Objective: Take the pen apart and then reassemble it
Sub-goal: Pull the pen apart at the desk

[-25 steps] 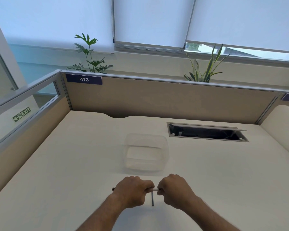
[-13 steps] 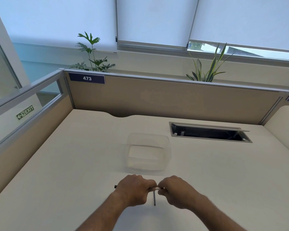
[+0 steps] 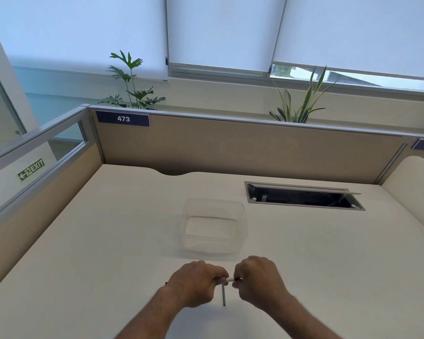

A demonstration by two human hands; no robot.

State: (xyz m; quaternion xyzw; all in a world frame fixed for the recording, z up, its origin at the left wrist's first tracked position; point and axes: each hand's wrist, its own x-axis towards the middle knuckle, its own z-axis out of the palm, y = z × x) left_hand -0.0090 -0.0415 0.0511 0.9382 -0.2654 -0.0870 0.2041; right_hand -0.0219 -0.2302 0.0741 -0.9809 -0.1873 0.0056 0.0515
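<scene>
Both hands meet low in the middle of the desk, just above its surface. My left hand (image 3: 196, 282) grips the pen barrel (image 3: 226, 279); only a short white stretch shows between the fists, and a dark end pokes out at the hand's left. My right hand (image 3: 257, 277) pinches a small dark piece at the barrel's right end; what it is stays hidden by the fingers. A thin dark refill (image 3: 223, 295) lies on the desk right below the gap between the hands, pointing toward me.
A clear plastic container (image 3: 214, 226) stands just beyond the hands. An open cable hatch (image 3: 304, 199) is cut into the desk at the back right. Beige partition walls close off the back and left sides.
The hands have stayed together at the same spot; their grip has shifted slightly and the white stretch of barrel between them looks shorter. The refill has not moved.
</scene>
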